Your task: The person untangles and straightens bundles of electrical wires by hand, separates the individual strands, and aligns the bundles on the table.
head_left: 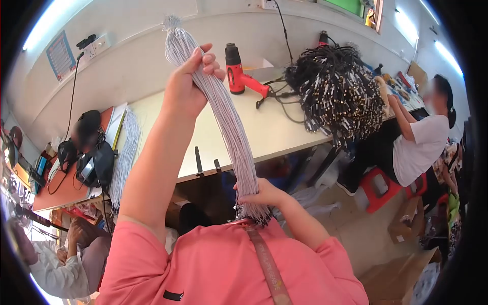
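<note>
A long bundle of thin grey wires (229, 119) stretches from above the table down to my chest. Near its upper end, my left hand (189, 81) is closed around the bundle, thumb across the front. Lower down, my right hand (263, 194) grips the same bundle close to my body. The top end is gathered into a tied, looped tuft, while dark tips show at the bottom end. Behind the bundle, a red and black heat gun (236, 71) stands upright on the pale table (277, 127).
A big heap of black cables (340, 89) with metal ends covers the table's right part. More pale wires (124, 152) hang over the left edge. A person in a white shirt (419, 145) sits at right near a red stool (378, 190); another person (61, 264) sits at lower left.
</note>
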`<act>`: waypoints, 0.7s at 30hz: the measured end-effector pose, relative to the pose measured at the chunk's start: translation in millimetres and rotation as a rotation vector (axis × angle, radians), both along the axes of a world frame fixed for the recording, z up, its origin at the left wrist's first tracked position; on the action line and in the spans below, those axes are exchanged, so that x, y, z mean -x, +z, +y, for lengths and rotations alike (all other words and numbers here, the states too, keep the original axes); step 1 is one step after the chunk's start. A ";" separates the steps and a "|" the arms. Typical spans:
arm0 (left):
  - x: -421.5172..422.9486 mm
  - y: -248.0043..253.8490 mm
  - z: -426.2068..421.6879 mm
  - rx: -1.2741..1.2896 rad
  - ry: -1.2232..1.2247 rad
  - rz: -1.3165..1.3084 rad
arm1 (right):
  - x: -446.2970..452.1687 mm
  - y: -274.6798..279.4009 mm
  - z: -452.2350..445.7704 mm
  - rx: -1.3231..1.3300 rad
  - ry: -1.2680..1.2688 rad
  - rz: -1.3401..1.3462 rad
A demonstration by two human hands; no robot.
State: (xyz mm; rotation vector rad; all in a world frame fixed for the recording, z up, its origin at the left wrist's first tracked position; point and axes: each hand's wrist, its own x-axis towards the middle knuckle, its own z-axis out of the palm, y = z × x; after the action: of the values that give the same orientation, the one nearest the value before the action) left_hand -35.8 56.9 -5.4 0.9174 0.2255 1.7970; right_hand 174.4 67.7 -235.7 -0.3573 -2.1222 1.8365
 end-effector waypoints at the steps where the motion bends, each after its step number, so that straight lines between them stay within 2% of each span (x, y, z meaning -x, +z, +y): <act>1: 5.2 -2.2 0.9 0.017 0.016 -0.003 | -0.3 -5.0 1.7 0.077 0.000 -0.024; 3: 18.5 -7.0 3.0 0.058 0.055 -0.021 | -0.4 -13.3 9.4 0.219 0.001 -0.072; 6: 47.4 -22.1 8.3 0.144 0.137 -0.072 | 4.6 -19.8 11.6 0.104 -0.017 -0.017; 9: 77.3 -31.0 14.8 0.209 0.189 -0.150 | 12.2 -19.5 13.0 0.129 -0.053 -0.080; 12: 104.8 -25.4 26.5 0.249 0.177 -0.238 | 21.4 14.2 9.5 0.247 0.003 -0.041; 15: 140.3 -2.9 48.1 0.266 0.213 -0.264 | 41.5 50.8 12.3 0.508 0.047 0.031; 18: 177.1 14.4 75.7 0.315 0.276 -0.135 | 81.2 69.3 15.6 0.629 0.010 0.142; 19: 179.1 13.5 80.2 0.426 0.457 -0.035 | 99.0 62.6 23.3 0.582 0.051 0.174; 21: 233.9 -56.0 97.4 0.862 0.727 0.324 | 143.0 29.2 46.7 0.253 -0.133 0.029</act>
State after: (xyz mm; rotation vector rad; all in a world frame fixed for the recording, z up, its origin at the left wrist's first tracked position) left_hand -269.7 154.3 -61.4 0.4930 1.5666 1.8636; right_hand 31.5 114.4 -206.5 -0.5140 -1.8032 2.0206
